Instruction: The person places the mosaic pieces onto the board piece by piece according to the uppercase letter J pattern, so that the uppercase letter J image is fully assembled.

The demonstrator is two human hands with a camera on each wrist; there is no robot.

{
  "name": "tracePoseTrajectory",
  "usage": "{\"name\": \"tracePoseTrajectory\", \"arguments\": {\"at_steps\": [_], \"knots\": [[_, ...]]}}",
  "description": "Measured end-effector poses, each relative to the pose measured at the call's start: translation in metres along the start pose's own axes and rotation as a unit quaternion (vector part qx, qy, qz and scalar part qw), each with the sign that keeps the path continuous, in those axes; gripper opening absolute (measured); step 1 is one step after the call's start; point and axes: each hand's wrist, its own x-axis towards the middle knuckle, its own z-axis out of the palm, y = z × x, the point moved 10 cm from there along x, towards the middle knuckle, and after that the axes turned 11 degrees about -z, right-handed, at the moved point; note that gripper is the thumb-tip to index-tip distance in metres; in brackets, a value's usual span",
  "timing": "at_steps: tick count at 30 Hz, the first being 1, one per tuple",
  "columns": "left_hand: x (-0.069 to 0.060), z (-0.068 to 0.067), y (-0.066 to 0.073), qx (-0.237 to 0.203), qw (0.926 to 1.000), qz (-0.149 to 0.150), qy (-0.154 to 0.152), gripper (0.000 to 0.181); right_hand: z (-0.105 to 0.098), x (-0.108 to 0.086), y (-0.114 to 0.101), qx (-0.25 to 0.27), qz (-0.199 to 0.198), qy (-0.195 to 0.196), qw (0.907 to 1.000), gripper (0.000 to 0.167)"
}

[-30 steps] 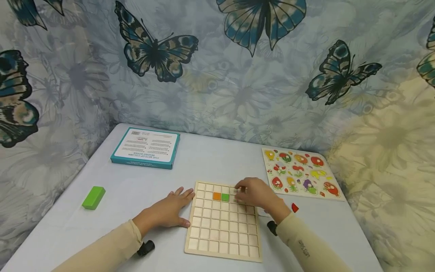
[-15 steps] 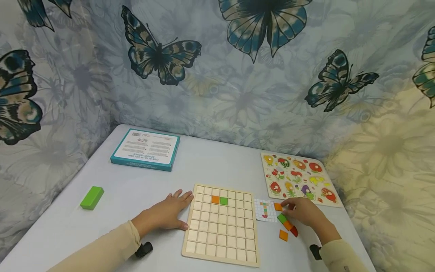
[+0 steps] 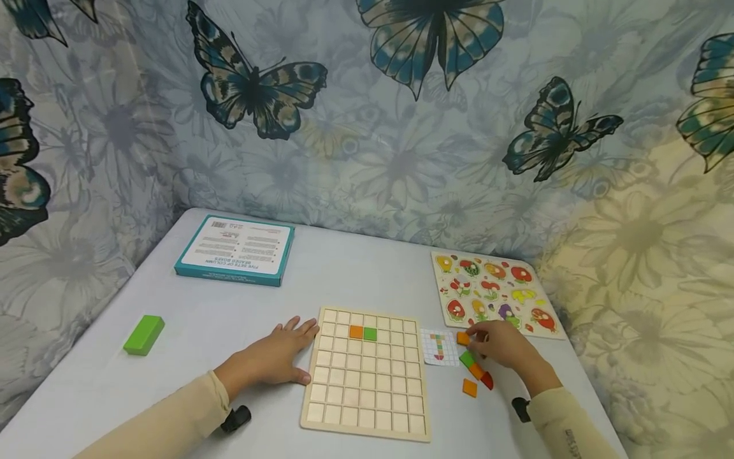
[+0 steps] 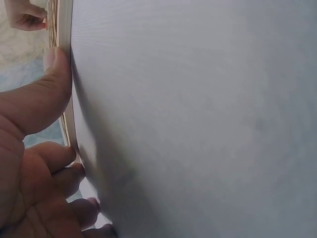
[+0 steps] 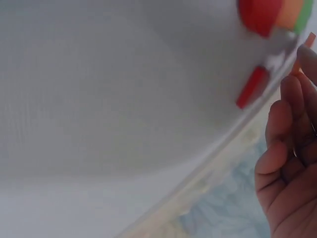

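My left hand lies with spread, straight fingers against the left edge of a wooden grid board. In the left wrist view its thumb touches that edge. An orange square tile and a green square tile sit side by side in the board's second row. Right of the board, my right hand pinches another orange tile between thumb and finger. Beside it lie a green tile, an orange tile, a red curved piece and a loose orange tile.
A pattern card lies between board and tiles. Behind is a fruit puzzle board. A teal-edged box and a green block are on the left. The right wrist view shows a small red piece.
My right hand has moved right, from above the grid board to the loose tiles, and has taken hold of an orange tile. My left hand stays at the board's edge.
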Motion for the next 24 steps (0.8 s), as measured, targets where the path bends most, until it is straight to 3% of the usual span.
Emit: {"name": "tracePoseTrajectory", "arguments": {"at_steps": [6,12,17,20,24], "knots": [[0.006,0.001,0.006,0.002,0.9999,0.014,0.003,0.099,-0.008,0.004,-0.021,-0.016,-0.020,0.018,0.9995,0.023],[0.005,0.001,0.004,-0.004,1.0000,0.004,0.001,0.099,0.021,0.033,-0.091,0.001,-0.100,-0.010,0.9950,0.022],[0.001,0.000,0.003,-0.007,1.0000,0.002,0.001,0.099,0.036,0.053,-0.136,-0.026,-0.155,-0.011,0.9875,0.018],[0.000,-0.002,0.002,-0.009,1.0000,0.001,0.002,0.098,0.042,0.061,-0.150,-0.049,-0.175,-0.006,0.9833,0.016],[-0.001,-0.004,0.001,-0.009,1.0000,-0.004,0.000,0.098,0.049,0.068,-0.155,-0.062,-0.174,-0.016,0.9827,0.019]]}}
